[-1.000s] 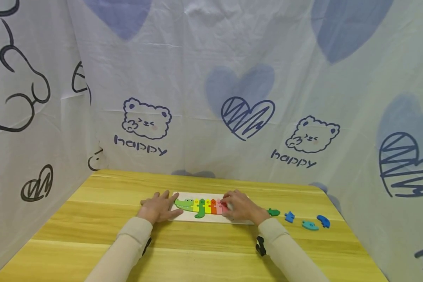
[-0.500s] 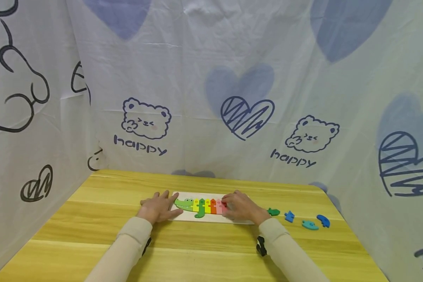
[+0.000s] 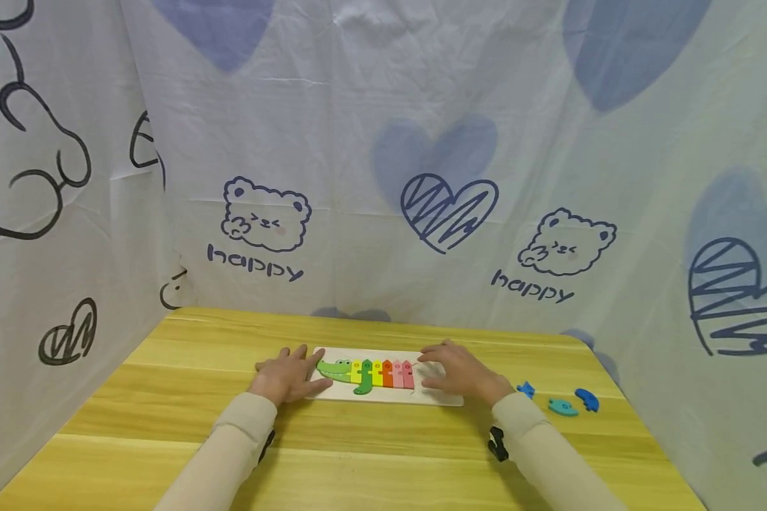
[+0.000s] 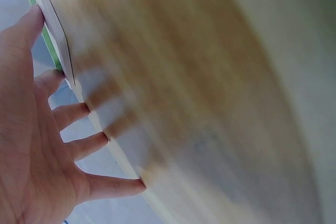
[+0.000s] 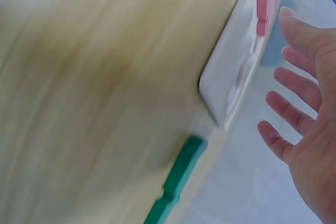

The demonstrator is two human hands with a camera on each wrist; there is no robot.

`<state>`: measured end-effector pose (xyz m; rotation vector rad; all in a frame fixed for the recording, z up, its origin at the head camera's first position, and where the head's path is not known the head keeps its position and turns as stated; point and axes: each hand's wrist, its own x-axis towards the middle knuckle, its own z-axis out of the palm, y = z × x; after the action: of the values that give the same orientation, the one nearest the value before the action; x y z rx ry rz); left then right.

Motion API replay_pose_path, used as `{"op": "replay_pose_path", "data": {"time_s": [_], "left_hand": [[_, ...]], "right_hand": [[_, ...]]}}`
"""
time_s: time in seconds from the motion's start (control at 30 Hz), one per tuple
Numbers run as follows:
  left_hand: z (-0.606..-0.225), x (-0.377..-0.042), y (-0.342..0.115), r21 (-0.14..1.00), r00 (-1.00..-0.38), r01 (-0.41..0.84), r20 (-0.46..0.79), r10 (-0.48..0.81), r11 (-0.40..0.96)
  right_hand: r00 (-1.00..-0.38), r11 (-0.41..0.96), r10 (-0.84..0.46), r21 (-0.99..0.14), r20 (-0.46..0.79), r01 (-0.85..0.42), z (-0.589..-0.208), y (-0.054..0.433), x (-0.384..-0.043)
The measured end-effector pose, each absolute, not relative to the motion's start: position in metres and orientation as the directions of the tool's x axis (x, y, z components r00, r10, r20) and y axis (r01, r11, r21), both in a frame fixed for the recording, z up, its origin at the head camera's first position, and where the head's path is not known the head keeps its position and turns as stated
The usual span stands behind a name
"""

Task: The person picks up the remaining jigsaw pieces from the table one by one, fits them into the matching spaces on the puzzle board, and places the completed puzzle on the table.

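Observation:
A white puzzle board [image 3: 358, 355] lies on the table, bearing a crocodile picture. Its green head piece [image 3: 334, 370] is at the left, followed by yellow, green, orange and pink body pieces. The last pink piece [image 3: 408, 375] ends the row, with bare board to its right. My left hand [image 3: 287, 376] rests with spread fingers at the board's left end, thumb and index touching its edge in the left wrist view. My right hand [image 3: 463, 370] hovers over the board's right end, fingers relaxed and apart, holding nothing. In the right wrist view a green piece [image 5: 181, 174] lies beside the board's corner.
Loose puzzle pieces lie on the table to the right: a blue piece [image 3: 525, 389] partly behind the right wrist, a light-blue piece [image 3: 562, 407] and a dark-blue curved piece [image 3: 586, 399]. A white printed cloth [image 3: 358, 270] encloses the table [image 3: 358, 454] at the back and sides.
My right hand has let go of the last pink piece and moved right, lifting off. Its wrist now covers the dark green piece in the head view. The left hand has stayed put.

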<state>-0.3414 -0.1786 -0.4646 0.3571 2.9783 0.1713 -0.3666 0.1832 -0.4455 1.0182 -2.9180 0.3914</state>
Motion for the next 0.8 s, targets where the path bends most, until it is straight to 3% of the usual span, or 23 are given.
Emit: {"op": "replay_pose_path", "data": {"time_s": [0.43, 0.8], "left_hand": [[-0.464, -0.341, -0.178, 0.133, -0.964, 0.221, -0.124, 0.237, 0.966], [-0.464, -0.342, -0.178, 0.137, -0.964, 0.218, -0.127, 0.236, 0.966]], "right_hand": [[-0.765, 0.763, -0.623, -0.085, 0.163, -0.640, -0.442, 0.236, -0.360], [-0.832, 0.861, -0.500, 0.035, 0.240, -0.507, -0.456, 0.272, -0.352]]}}
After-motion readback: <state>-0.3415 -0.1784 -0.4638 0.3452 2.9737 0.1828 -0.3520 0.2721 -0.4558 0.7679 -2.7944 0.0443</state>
